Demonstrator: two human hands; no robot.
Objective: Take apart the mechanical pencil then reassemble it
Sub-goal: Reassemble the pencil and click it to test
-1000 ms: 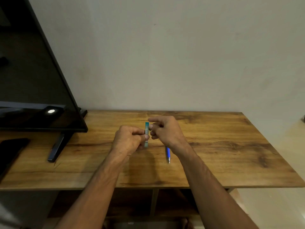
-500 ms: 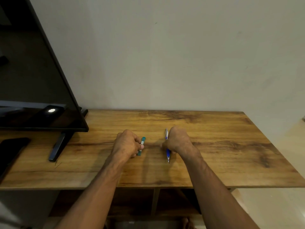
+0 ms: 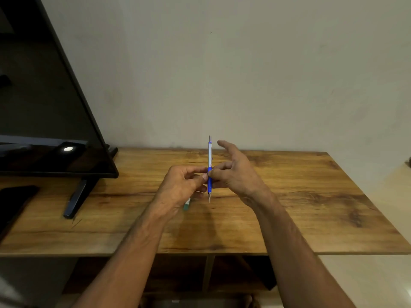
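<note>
pencil: blue-and-silver mechanical pencil [image 3: 210, 154] upright, dead centre
fingers: left hand [image 3: 178, 187] and right hand [image 3: 238, 174] both pinching its grip
tabletop: brown wood-grain tabletop [image 3: 311, 196], small teal case [image 3: 187, 205] at pencil's 7 o'clock
room: black flat TV [image 3: 44, 107] at 9, plain beige wall [image 3: 244, 74] at 12

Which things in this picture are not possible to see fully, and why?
- Head view: the teal object lies mostly hidden under the left hand; what it is cannot be told.
- Head view: the blue grip of the mechanical pencil is partly covered by the left hand's fingertips and those of the right hand.
- Head view: the television is cut off by the left edge.
</note>
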